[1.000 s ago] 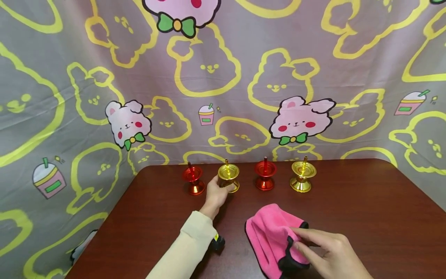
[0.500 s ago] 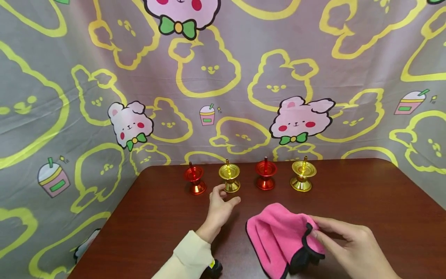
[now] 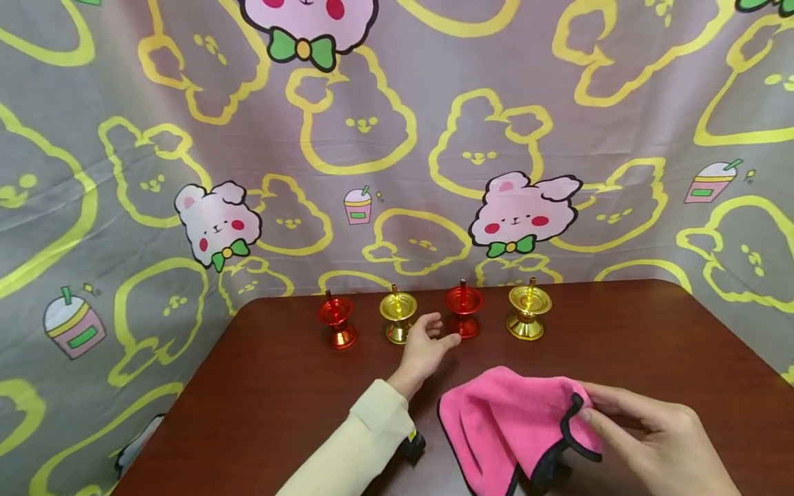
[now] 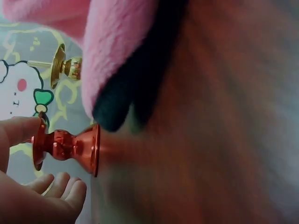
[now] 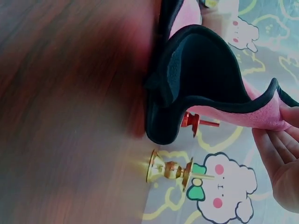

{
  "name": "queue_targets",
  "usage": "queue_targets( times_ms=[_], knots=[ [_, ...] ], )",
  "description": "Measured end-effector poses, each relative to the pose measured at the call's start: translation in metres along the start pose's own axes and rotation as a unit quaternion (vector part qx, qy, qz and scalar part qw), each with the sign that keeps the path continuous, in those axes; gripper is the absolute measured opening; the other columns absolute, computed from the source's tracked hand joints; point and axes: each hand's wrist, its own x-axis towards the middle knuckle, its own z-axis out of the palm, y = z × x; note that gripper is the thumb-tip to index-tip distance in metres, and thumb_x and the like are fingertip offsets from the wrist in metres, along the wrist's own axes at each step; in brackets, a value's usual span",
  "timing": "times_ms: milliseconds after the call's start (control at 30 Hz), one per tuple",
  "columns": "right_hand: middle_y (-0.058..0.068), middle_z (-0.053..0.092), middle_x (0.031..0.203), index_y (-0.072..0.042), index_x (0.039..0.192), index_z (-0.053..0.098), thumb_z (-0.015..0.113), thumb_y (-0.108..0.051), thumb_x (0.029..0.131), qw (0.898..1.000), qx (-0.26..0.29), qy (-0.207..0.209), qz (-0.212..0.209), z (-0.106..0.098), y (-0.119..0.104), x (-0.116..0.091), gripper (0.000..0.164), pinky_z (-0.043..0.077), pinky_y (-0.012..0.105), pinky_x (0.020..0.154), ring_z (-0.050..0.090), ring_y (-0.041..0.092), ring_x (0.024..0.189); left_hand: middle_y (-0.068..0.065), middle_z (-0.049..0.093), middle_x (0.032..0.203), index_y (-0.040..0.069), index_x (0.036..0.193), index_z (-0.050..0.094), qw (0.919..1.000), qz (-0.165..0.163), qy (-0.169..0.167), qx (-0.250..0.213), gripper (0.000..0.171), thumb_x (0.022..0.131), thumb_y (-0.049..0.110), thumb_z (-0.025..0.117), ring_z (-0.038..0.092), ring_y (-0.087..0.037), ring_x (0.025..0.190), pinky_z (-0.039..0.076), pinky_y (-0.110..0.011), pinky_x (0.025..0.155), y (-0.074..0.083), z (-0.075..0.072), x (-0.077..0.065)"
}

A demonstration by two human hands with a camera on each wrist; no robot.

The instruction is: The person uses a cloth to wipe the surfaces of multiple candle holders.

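My left hand point(image 3: 428, 348) reaches toward the right-hand red candle holder point(image 3: 464, 303), fingers spread and apart from one another. In the left wrist view, thumb and fingers stand on either side of that red candle holder point(image 4: 74, 148). Just left of the hand is a gold candle holder point(image 3: 398, 307), its base partly overlapped by the hand. My right hand point(image 3: 664, 434) pinches the edge of a pink cloth point(image 3: 496, 420) with black trim and a dark underside between thumb and fingers. The cloth drapes toward the table, its dark side point(image 5: 205, 70) facing the right wrist camera.
Another red candle holder point(image 3: 337, 315) stands at the left end of the row, and another gold one point(image 3: 529, 303) at the right end. All stand upright near the back of the brown table point(image 3: 279, 413). A patterned curtain point(image 3: 422, 193) hangs behind it.
My left hand has left the gold candle holder and moved right to the red one. The right hand has drawn the cloth's edge to the right, spreading it wider.
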Motion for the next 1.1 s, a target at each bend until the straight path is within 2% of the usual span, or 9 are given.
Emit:
queue_targets(
  times_ms=[133,267,367,500,600,800,900,1100],
  knots=[
    [-0.010,0.074,0.084,-0.013,0.104,0.077,0.083,0.017,0.063,1.000,-0.017,-0.005,0.023,-0.005,-0.001,-0.002,0.050,0.048,0.010,0.062,0.065,-0.006,0.074,-0.025,0.061,0.122,-0.009,0.134,0.053,0.9999,-0.009,0.011,0.002,0.060,0.082,0.006,0.078,0.057,-0.040,0.114,0.050,-0.043,0.094,0.002,0.012,0.012],
    [-0.010,0.074,0.084,-0.012,0.105,0.077,0.083,0.017,0.063,1.000,-0.016,-0.007,0.011,-0.007,0.001,-0.003,0.051,0.048,0.010,0.062,0.065,-0.006,0.075,-0.024,0.065,0.113,-0.008,0.131,0.055,0.9997,-0.008,0.022,0.005,0.058,0.080,0.004,0.079,0.064,-0.034,0.102,0.054,-0.035,0.083,0.001,0.021,0.022],
    [-0.009,0.074,0.085,-0.011,0.106,0.077,0.083,0.018,0.063,1.000,-0.012,-0.008,0.005,-0.008,0.003,-0.003,0.052,0.048,0.010,0.063,0.066,-0.006,0.076,-0.023,0.067,0.110,-0.007,0.129,0.056,0.9994,-0.007,0.032,0.014,0.057,0.079,0.004,0.080,0.065,-0.029,0.094,0.055,-0.035,0.078,0.000,0.025,0.030],
    [-0.008,0.074,0.086,-0.011,0.106,0.077,0.083,0.018,0.065,1.000,-0.008,-0.014,0.018,-0.009,0.002,-0.004,0.051,0.049,0.010,0.063,0.066,-0.004,0.076,-0.020,0.066,0.116,-0.007,0.129,0.057,0.9981,-0.015,0.044,0.039,0.059,0.078,0.007,0.082,0.063,-0.031,0.105,0.050,-0.042,0.093,0.000,0.031,0.038],
    [-0.008,0.074,0.087,-0.012,0.106,0.077,0.083,0.017,0.065,1.000,-0.010,-0.017,0.024,-0.009,0.002,-0.004,0.051,0.049,0.011,0.064,0.067,-0.004,0.076,-0.015,0.069,0.114,-0.005,0.124,0.062,0.9978,-0.022,0.040,0.048,0.052,0.078,0.008,0.083,0.060,-0.031,0.111,0.045,-0.044,0.100,-0.001,0.034,0.042],
    [-0.005,0.075,0.090,-0.009,0.107,0.076,0.081,0.020,0.065,1.000,0.023,-0.019,0.000,-0.005,0.002,-0.003,0.052,0.050,0.012,0.065,0.068,-0.001,0.076,-0.006,0.071,0.098,0.002,0.107,0.070,0.9964,-0.018,0.048,0.068,0.030,0.079,0.006,0.081,0.061,-0.024,0.098,0.048,-0.038,0.092,-0.003,0.034,0.043],
    [-0.005,0.075,0.091,-0.008,0.107,0.076,0.081,0.021,0.064,0.999,0.031,-0.020,-0.006,-0.003,0.003,-0.003,0.052,0.051,0.012,0.065,0.068,0.000,0.076,-0.007,0.071,0.098,0.003,0.106,0.069,0.9947,-0.010,0.053,0.088,0.028,0.081,0.006,0.081,0.061,-0.026,0.100,0.048,-0.040,0.093,-0.003,0.032,0.044],
    [-0.001,0.075,0.096,-0.007,0.107,0.076,0.081,0.020,0.066,0.999,0.028,-0.020,0.008,-0.004,0.004,-0.002,0.049,0.051,0.012,0.066,0.069,0.001,0.079,-0.009,0.070,0.100,0.002,0.107,0.068,0.9927,0.007,0.034,0.116,0.027,0.084,0.011,0.080,0.063,-0.028,0.102,0.049,-0.039,0.093,0.000,0.031,0.043]
  ],
)
